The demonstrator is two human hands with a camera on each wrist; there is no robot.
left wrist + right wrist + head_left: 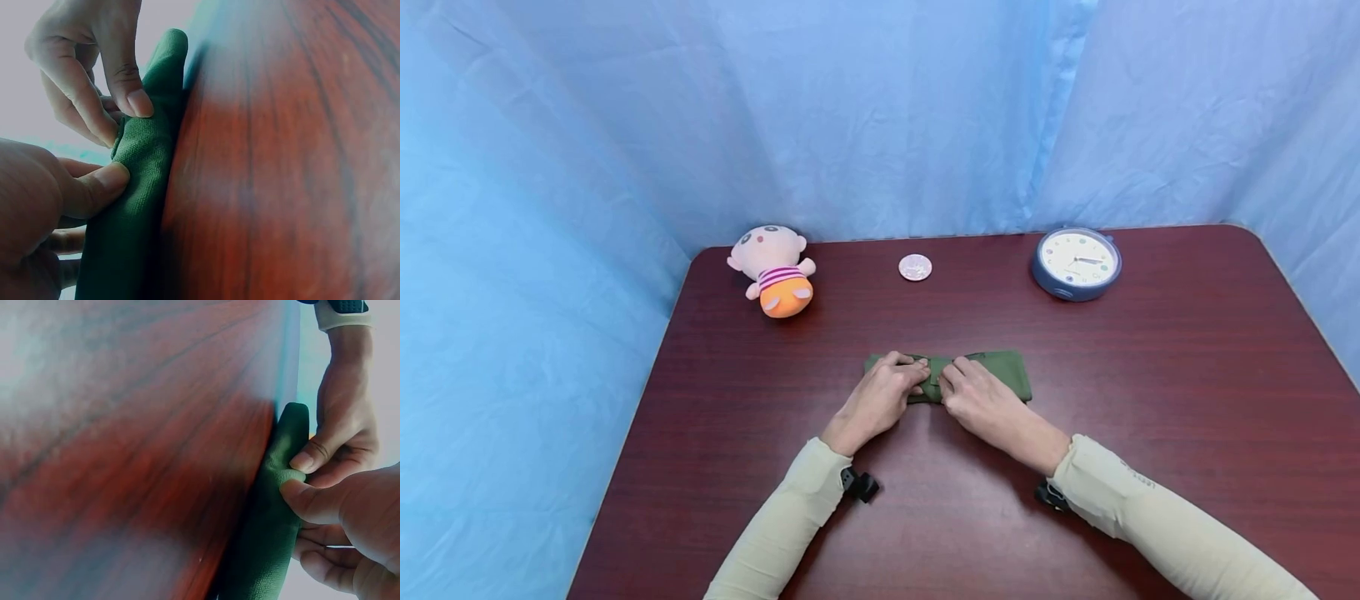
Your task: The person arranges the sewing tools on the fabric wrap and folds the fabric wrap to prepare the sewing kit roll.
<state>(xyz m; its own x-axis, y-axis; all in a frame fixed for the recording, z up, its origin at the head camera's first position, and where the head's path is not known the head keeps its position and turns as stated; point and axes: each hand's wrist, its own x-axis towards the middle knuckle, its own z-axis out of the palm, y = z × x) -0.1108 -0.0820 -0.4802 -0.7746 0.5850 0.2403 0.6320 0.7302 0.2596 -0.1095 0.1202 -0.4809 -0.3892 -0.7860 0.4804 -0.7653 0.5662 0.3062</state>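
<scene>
A folded green cloth bundle [1006, 368] lies lengthwise across the middle of the table, a narrow band of the same green crossing its centre. My left hand [886, 388] pinches the fabric just left of that band, thumb on the near side. Close beside it, my right hand [981, 398] pinches the fabric at the band's right edge. Seen from the left wrist, both thumbs press the near face of the cloth [140, 156] with a raised edge between them. In the right wrist view the thumbs almost meet on the cloth [265, 519]; the far-side fingertips are partly hidden.
On the dark red wooden table [1180, 375], a plush toy [784, 279] lies at the back left. A small round whitish disc [915, 267] sits at the back middle, and a blue-rimmed clock [1077, 262] at the back right. Blue curtains [880, 117] hang behind the table.
</scene>
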